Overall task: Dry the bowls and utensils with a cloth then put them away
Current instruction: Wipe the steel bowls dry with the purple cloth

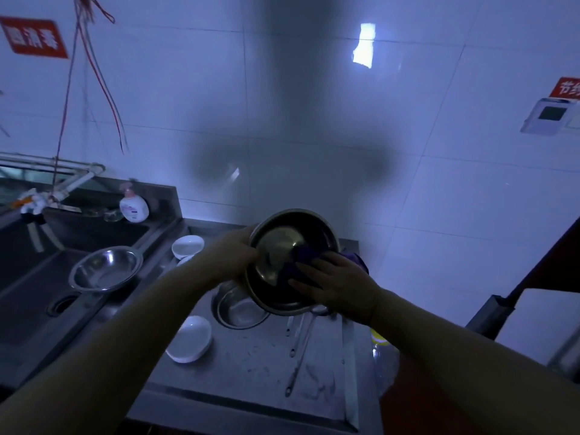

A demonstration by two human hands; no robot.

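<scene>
Head view, held item: a steel bowl [293, 262] is up off the counter [251, 365], tilted with its inside toward the camera.
Head view, left grip: the left hand [233, 251] clasps the bowl's left rim; the fingers wrap behind the rim and are mostly hidden, so how deep the hold goes cannot be told.
Head view, right grip: the right hand [334, 285] lies with fingers nearly straight, pressing a dark purple cloth [303, 265] against the inner wall at the lower right.
Head view, below the grip: a second steel bowl [240, 309] sits on the counter directly under the held one, with long-handled utensils [298, 346] lying beneath the right hand.
Head view, left of the grip: two white dishes [191, 339], one near and one far, and a steel basin [105, 273] resting in the sink [28, 302].
Judged stage: drying under way; nothing appears put away yet.
Risk 1: the bowl hangs from one rim hold only; hard wiping pressure could twist it loose onto the bowl below.
Risk 2: poor light may leave damp patches unnoticed.
</scene>
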